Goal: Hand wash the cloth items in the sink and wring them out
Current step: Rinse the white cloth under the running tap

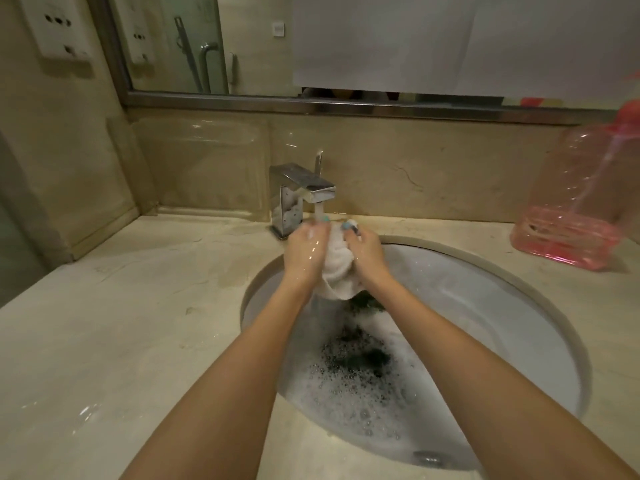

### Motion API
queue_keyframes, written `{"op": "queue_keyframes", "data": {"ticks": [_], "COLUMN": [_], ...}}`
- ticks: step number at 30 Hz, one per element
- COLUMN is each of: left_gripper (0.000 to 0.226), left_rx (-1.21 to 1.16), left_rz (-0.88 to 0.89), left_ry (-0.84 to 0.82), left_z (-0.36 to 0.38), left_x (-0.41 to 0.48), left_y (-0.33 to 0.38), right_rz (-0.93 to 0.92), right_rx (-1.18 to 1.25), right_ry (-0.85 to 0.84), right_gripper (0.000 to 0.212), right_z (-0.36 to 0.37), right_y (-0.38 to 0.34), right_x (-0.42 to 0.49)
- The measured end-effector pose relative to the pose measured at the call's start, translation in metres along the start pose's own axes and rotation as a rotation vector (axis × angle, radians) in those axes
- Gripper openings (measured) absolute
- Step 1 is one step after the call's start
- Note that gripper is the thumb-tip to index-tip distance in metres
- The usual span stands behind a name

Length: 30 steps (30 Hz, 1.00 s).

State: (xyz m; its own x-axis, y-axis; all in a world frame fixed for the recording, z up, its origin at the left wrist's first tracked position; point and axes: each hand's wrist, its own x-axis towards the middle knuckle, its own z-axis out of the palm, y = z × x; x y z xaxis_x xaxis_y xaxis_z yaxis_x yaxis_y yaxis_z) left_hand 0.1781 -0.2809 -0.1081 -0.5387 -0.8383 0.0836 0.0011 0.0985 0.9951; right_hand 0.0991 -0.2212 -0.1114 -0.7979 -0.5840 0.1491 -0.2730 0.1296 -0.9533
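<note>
White cloth (337,263) bunched under running tap (301,192) at back edge of sink (485,299), gripped between left hand (306,252) and right hand (367,252), fingers curled round it; best kneaded through there, then twisted opposite ways to wring.

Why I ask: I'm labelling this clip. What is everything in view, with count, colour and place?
white cloth: one, white, bunched under the running tap, above the sink
dark cloth: at least one, dark, mostly hidden under foam in the sink
foam: white, over the near side of the sink
sink: one, white, set into the counter
tap: one, chrome, behind the sink, water running
counter: one, beige stone, wet in places
bottle: one, clear pink, on the counter right of the sink
mirror: one, metal-framed, on the wall above
socket: one, white, wall at upper left
hands: two, left hand and right hand, both gripping the white cloth
</note>
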Motion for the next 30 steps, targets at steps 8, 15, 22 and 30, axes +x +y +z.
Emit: {"op": "queue_keyframes", "data": {"ticks": [8, 15, 22, 30], "left_gripper": [0.013, 0.012, 0.013, 0.016], "left_rx": [-0.018, -0.269, -0.032, 0.692], "left_rz": [0.086, -0.07, 0.213, 0.319], "left_ry": [0.201, 0.268, 0.26, 0.178], "left_z": [-0.016, -0.044, -0.131, -0.188], "left_x": [0.005, 0.003, 0.005, -0.016], "left_y": [-0.008, 0.002, 0.035, 0.027], "right_rz": [0.062, -0.139, -0.363, -0.381], "right_rx": [0.029, 0.012, 0.079, -0.387], "right_ry": [0.007, -0.264, -0.286, -0.465], "right_gripper": [0.017, 0.019, 0.017, 0.013], "right_z": [-0.01, -0.004, 0.049, 0.086], "right_y": [0.002, -0.013, -0.058, -0.059], "right_x": [0.005, -0.012, -0.03, -0.037]}}
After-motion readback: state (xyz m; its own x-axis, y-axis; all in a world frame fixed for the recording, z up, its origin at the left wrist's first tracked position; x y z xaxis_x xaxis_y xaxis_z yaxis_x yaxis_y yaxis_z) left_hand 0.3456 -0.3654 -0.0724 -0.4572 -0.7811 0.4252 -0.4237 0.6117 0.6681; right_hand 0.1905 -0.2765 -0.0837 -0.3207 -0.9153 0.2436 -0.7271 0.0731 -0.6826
